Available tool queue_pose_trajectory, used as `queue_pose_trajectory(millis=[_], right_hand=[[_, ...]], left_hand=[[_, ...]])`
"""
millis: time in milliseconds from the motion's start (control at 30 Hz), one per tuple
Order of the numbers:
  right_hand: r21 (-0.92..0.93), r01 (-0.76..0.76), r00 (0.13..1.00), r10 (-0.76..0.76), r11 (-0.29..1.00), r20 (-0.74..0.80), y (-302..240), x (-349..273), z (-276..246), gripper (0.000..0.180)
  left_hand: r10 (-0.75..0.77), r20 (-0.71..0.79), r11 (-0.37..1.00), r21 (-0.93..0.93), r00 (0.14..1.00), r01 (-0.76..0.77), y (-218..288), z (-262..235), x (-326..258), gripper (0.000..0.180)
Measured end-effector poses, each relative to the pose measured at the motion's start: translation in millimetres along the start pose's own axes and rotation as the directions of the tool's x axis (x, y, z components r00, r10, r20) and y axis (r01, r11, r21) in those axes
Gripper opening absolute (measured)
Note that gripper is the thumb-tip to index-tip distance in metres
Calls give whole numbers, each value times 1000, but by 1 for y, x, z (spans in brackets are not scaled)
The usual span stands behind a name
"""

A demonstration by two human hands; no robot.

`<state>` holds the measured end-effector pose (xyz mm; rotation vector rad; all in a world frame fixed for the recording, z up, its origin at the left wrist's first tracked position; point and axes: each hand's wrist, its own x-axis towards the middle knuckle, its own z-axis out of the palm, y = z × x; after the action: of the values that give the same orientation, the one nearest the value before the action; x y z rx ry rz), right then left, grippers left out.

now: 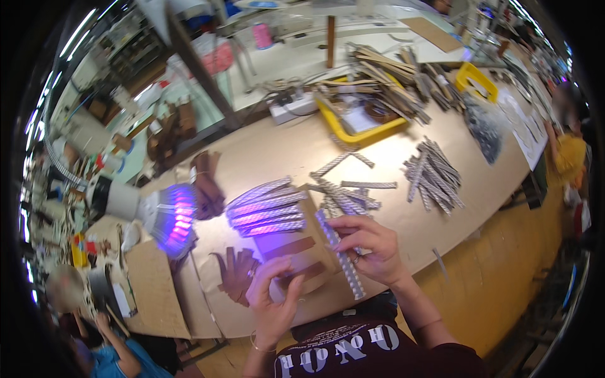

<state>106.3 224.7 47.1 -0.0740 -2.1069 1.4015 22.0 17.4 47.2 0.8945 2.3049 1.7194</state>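
Right hand [373,251] pinches a braided grey strip [350,272], mid-view; at its eight o'clock, left hand [272,286] curls loosely, seemingly empty. Violet-lit lamp [175,217] at nine, yellow tray [359,138] at twelve; dark shirt [403,360] at six bears white lettering [343,353].

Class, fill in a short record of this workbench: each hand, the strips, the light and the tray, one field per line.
Right hand: grips a light woven strip
Left hand: open, thumb and fingers apart
Lit row: woven strips lying side by side
Right-hand pile: loose woven strips
Light: lamp glowing violet, left of the row
Tray: yellow tray holding long thin strips, toward the back
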Motion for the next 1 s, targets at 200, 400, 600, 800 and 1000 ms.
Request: queue_pose_trajectory(millis=[200, 400, 600, 800, 1000], right_hand=[[368, -40, 974, -47, 929, 223, 3, 25, 49, 20], [332, -28, 948, -80, 943, 308, 7, 30, 58, 18], [567, -296, 954, 264, 769, 140, -1, 29, 62, 17], [579, -544, 800, 583, 607, 141, -15, 41, 69, 33], [568, -645, 739, 607, 512, 292, -12, 57, 86, 51]], left_hand=[[-76, -182, 997, 7, 980, 79, -11, -16, 17, 40], [111, -204, 993, 52, 973, -102, -22, -22, 34, 34], [-64, -13, 989, -134, 998, 62, -30, -29, 34, 20], [-391, 128, 778, -483, 912, 401, -39, -34, 28, 13], [-495, 81, 685, -576, 865, 446, -51, -55, 17, 17]])
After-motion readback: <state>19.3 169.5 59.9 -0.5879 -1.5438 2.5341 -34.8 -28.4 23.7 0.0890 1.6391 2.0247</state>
